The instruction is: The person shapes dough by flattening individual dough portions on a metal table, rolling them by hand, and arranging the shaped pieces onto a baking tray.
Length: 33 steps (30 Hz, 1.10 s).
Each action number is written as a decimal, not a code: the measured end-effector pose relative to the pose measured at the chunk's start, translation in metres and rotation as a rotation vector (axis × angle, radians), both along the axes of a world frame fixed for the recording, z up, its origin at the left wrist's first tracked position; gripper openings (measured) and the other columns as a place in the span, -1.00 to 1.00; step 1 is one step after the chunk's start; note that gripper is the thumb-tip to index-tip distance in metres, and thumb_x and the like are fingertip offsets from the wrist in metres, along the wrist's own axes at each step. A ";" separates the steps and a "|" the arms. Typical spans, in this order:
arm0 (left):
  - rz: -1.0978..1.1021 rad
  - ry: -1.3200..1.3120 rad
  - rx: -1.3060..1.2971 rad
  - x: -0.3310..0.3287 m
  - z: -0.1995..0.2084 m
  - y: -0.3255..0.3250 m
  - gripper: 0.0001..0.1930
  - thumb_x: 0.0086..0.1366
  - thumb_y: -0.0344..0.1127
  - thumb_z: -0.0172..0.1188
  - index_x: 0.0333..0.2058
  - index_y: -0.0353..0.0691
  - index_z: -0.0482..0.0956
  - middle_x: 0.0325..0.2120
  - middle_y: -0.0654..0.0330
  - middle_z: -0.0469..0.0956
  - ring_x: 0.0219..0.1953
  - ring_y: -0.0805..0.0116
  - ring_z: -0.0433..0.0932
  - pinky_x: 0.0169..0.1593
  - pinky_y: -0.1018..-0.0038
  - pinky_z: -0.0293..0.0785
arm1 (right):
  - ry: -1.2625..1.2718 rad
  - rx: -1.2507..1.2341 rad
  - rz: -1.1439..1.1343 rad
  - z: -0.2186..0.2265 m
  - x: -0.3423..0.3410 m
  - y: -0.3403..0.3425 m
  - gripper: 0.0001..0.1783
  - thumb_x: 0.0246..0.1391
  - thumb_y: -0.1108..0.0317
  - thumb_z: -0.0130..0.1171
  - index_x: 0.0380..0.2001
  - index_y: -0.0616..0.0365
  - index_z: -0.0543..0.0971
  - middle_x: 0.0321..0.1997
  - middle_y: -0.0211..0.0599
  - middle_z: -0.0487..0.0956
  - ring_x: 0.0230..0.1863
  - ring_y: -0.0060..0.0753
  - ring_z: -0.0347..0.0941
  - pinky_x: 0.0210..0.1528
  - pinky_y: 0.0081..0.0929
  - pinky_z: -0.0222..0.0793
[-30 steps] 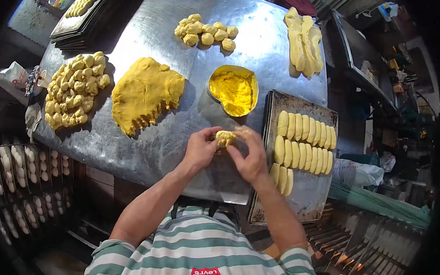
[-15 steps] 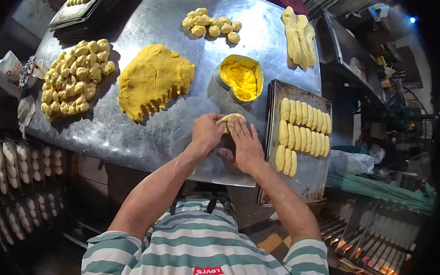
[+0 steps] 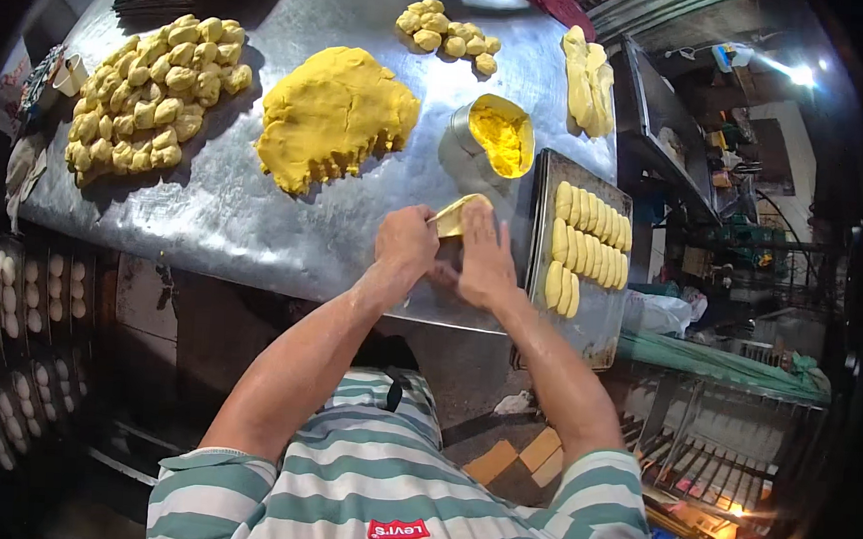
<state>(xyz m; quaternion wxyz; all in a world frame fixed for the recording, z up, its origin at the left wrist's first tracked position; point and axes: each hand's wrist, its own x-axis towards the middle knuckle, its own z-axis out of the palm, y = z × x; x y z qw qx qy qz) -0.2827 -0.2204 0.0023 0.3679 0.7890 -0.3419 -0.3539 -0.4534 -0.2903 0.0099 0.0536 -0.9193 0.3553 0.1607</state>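
Observation:
A small flattened piece of pale yellow dough [image 3: 451,220] is between my hands near the front edge of the steel table. My left hand [image 3: 407,242] is closed on its left end, fingertips partly hidden. Over the dough's right end lie the outstretched fingers of my right hand [image 3: 487,258]. Just beyond stands a metal tin [image 3: 461,125] with bright yellow paste [image 3: 498,141] inside. To the right, a dark-rimmed baking tray [image 3: 595,322] carries rows of shaped dough pieces [image 3: 589,241], the nearest row shorter than the others.
A large mass of yellow dough [image 3: 332,113] lies left of centre, beside a heap of dough balls [image 3: 158,94]. More balls [image 3: 448,38] sit at the back, with long dough strips [image 3: 585,87] at far right. Racks of dough pieces [image 3: 30,297] stand at lower left.
The view has shifted, so the table's things appear displaced. Between my hands the dough now shows as a flatter, stretched piece, its right end raised under my right fingers.

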 end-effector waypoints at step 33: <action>-0.081 -0.694 0.025 0.052 -0.017 0.049 -0.17 0.41 -0.23 0.31 0.56 0.25 0.13 0.60 -0.14 -0.20 0.64 -0.26 -0.30 0.54 -0.34 -0.35 | -0.844 -0.282 -0.105 -0.028 0.151 -0.054 -0.61 0.16 0.15 0.42 0.08 -0.32 0.77 -0.10 -0.61 0.68 -0.07 -0.32 0.52 0.05 -0.19 0.33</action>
